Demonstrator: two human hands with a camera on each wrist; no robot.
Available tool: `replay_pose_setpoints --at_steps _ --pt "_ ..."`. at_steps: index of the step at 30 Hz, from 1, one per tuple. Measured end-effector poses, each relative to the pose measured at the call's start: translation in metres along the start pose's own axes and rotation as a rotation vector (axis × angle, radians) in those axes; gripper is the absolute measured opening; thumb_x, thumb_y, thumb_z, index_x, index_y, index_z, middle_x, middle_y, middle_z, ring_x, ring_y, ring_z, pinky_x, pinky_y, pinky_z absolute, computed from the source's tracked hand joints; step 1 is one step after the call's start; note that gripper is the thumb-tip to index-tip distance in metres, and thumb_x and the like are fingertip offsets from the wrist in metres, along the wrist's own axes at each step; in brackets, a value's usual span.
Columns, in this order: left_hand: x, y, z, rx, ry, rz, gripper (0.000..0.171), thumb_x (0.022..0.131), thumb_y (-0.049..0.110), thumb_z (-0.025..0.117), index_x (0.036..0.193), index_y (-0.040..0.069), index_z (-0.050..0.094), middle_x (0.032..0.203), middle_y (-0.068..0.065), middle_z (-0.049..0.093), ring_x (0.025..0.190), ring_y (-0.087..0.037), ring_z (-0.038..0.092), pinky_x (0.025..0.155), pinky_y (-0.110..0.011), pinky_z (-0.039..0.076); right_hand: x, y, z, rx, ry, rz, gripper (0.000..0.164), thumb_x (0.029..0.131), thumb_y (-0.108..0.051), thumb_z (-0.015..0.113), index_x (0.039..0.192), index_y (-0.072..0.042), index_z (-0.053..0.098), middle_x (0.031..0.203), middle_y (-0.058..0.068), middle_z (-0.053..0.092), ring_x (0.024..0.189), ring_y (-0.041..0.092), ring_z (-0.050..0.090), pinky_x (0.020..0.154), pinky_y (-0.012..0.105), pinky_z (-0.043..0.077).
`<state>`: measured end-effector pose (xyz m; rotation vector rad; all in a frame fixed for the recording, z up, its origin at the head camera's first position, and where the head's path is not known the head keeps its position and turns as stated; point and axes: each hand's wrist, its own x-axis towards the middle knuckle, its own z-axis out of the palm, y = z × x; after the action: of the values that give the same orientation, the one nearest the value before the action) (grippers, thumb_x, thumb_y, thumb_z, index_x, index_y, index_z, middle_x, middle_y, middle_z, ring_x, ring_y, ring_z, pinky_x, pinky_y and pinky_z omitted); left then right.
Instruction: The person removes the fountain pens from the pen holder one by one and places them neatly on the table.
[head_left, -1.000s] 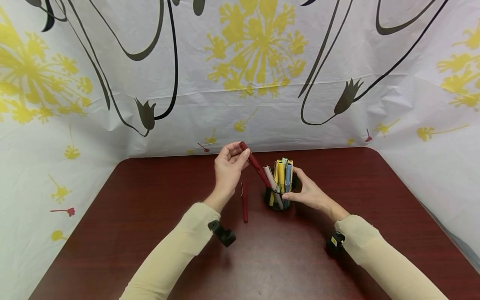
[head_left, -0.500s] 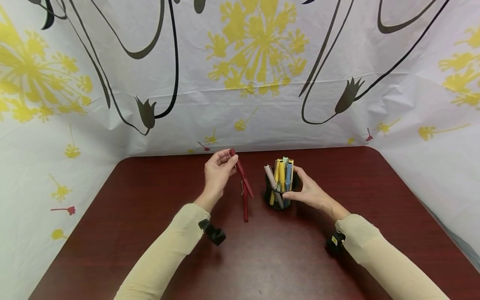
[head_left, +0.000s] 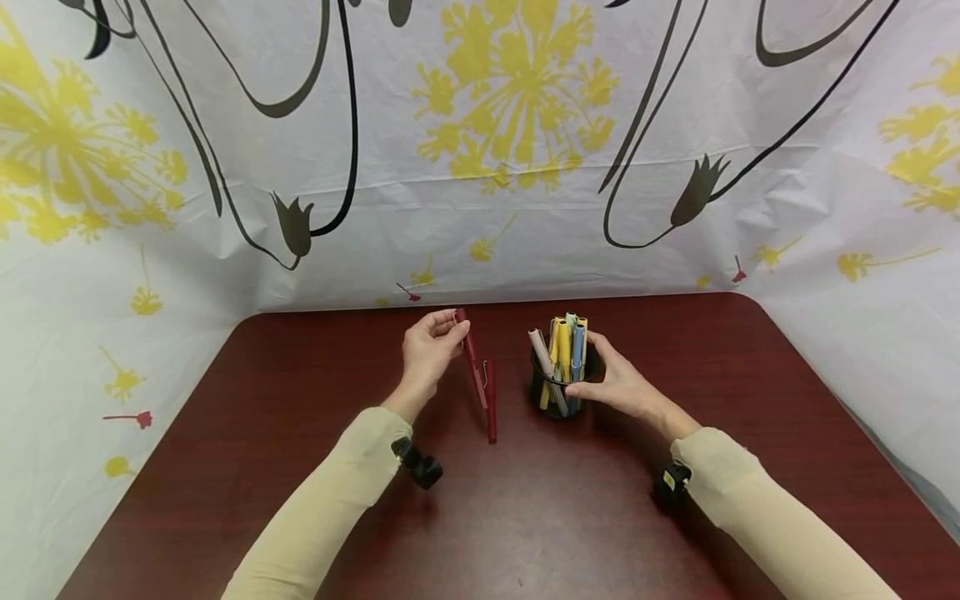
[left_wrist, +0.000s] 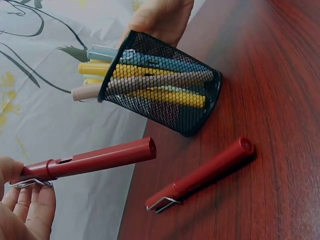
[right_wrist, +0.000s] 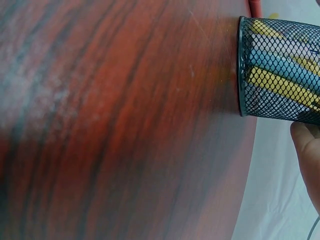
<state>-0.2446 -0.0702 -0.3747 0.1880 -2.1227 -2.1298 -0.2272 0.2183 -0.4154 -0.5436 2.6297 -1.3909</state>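
Note:
My left hand (head_left: 429,354) pinches a red pen (left_wrist: 100,159) near its clip end, the other end slanting down toward the table. Just beside it, a second red pen (head_left: 491,404) lies on the tabletop with its metal clip showing in the left wrist view. My right hand (head_left: 622,383) holds a black mesh pen cup (left_wrist: 162,92) from its right side, thumb at the front near the rim. Inside the cup stand several pens: yellow pens (head_left: 563,350), a blue pen (head_left: 577,350) and a greyish-pink pen (head_left: 540,350) leaning left.
The dark red wooden table (head_left: 300,433) ends at a far edge behind the cup. A white cloth with yellow and dark flower prints (head_left: 480,133) hangs behind and along both sides. A black wrist camera (head_left: 418,465) sits on the left sleeve.
My left hand has moved left and slightly down, drawing the red pen away from the cup to beside the lying pen. The right hand and cup have stayed in place.

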Motion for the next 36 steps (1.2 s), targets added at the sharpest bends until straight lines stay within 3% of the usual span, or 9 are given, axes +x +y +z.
replay_pose_setpoints --at_steps 12,28,36 --pt "0.004 -0.014 -0.004 0.134 -0.015 -0.034 0.027 0.081 0.014 0.074 0.106 0.006 0.068 0.098 -0.01 0.068 0.072 -0.006 0.063 0.071 -0.033 0.057 0.001 0.0 0.0 0.006 -0.002 -0.001 0.095 0.08 -0.031 0.075 0.149 -0.005 0.015 0.153 0.021 0.018 0.14 0.04 0.017 0.104 0.062 0.025" --pt "0.005 -0.032 -0.007 0.268 -0.086 -0.078 0.027 0.082 0.017 0.073 0.106 0.006 0.068 0.097 -0.01 0.069 0.07 -0.008 0.063 0.069 -0.032 0.057 0.0 -0.002 0.0 0.014 -0.006 0.001 0.095 0.08 -0.029 0.075 0.149 -0.003 0.014 0.153 0.022 0.017 0.14 0.04 0.016 0.105 0.063 0.024" --pt "0.006 -0.037 -0.007 0.302 -0.104 -0.084 0.026 0.082 0.018 0.073 0.104 0.005 0.069 0.093 -0.009 0.069 0.067 -0.007 0.062 0.061 -0.027 0.056 0.0 -0.001 0.0 0.018 -0.008 0.002 0.095 0.081 -0.029 0.074 0.149 -0.005 0.014 0.153 0.022 0.017 0.141 0.04 0.015 0.105 0.063 0.023"
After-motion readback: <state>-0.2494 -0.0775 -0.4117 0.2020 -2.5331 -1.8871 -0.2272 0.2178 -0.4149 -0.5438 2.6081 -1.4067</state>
